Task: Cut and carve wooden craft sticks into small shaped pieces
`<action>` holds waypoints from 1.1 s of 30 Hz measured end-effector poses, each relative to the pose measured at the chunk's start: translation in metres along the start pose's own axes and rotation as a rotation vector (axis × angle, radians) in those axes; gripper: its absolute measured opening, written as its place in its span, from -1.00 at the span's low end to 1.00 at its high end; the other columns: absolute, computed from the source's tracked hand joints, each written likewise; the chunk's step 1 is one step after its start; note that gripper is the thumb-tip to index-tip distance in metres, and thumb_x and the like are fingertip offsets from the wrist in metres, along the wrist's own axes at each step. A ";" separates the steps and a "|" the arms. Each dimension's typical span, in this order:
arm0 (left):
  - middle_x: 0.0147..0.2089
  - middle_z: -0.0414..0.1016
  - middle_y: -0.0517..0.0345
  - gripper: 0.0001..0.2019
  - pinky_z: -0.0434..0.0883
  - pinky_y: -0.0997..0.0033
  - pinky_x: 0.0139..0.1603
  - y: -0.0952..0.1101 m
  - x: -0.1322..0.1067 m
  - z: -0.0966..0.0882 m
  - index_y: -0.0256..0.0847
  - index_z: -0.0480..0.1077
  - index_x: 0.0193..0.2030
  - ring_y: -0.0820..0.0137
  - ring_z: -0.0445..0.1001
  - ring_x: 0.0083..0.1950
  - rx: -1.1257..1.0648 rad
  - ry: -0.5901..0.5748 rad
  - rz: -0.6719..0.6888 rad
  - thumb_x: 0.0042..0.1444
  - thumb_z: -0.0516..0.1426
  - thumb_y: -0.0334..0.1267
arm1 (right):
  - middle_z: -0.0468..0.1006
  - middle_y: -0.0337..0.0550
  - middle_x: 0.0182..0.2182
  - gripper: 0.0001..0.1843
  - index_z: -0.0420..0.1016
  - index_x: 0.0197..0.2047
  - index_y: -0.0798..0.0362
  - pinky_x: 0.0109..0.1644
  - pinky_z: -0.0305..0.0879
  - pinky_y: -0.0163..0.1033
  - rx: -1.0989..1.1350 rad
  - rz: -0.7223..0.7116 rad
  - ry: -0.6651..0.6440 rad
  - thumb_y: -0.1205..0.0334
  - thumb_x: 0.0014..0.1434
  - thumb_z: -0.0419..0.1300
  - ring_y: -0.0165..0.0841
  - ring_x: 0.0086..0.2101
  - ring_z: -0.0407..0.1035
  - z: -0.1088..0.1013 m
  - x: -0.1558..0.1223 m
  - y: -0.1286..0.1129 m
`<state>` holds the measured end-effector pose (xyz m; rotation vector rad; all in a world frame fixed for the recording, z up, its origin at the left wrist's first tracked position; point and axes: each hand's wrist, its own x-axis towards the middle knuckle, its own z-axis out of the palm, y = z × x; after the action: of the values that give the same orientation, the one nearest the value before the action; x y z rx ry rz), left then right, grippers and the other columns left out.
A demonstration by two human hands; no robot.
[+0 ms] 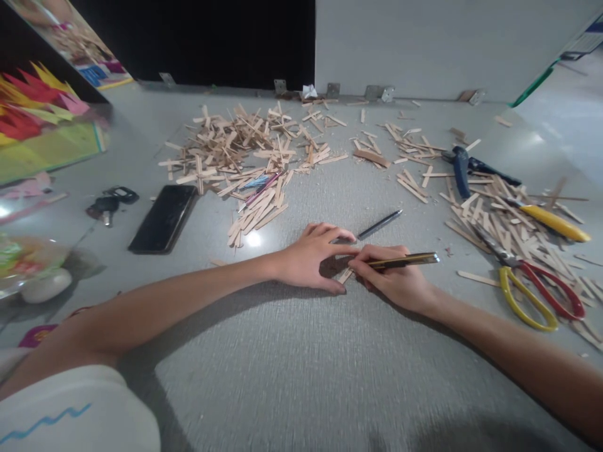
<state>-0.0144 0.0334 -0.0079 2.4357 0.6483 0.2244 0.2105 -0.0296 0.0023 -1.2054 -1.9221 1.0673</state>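
My left hand [313,257] rests on the grey floor with its fingers pressed down on a small wooden stick [346,275]. My right hand [393,279] is closed round a black and yellow utility knife [407,260], whose tip meets the stick between the two hands. A dark pen [379,224] lies just beyond my fingers.
A large heap of wooden sticks [245,147] lies ahead, another [509,220] at the right with yellow-and-red scissors [532,289], a yellow knife [553,221] and blue pliers [461,166]. A black phone [164,218] and keys [110,202] lie left. Coloured paper [32,107] sits far left.
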 end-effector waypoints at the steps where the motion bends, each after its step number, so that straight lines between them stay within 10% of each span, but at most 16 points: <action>1: 0.47 0.36 0.09 -0.31 0.15 -0.19 0.47 0.000 0.000 -0.001 0.22 0.46 0.39 -0.11 0.24 0.41 0.002 -0.007 0.001 0.13 0.39 0.19 | 0.45 -0.35 -0.65 -0.68 0.50 -0.43 -0.02 -0.48 0.14 -0.25 0.000 -0.010 -0.002 0.12 0.38 0.24 -0.45 -0.62 0.25 0.000 0.000 0.000; 33: 0.50 0.33 -0.02 -0.48 0.16 -0.37 0.48 -0.003 0.000 0.002 0.17 0.52 0.33 -0.21 0.25 0.47 0.092 -0.007 0.066 0.28 0.31 0.18 | 0.30 -0.32 -0.58 -0.57 0.38 -0.45 -0.04 -0.42 0.08 -0.23 -0.122 -0.179 -0.077 0.03 0.48 0.12 -0.41 -0.54 0.18 -0.003 0.004 0.005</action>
<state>-0.0150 0.0343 -0.0110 2.5474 0.5877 0.2162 0.2134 -0.0240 0.0002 -1.0465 -2.1370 0.9265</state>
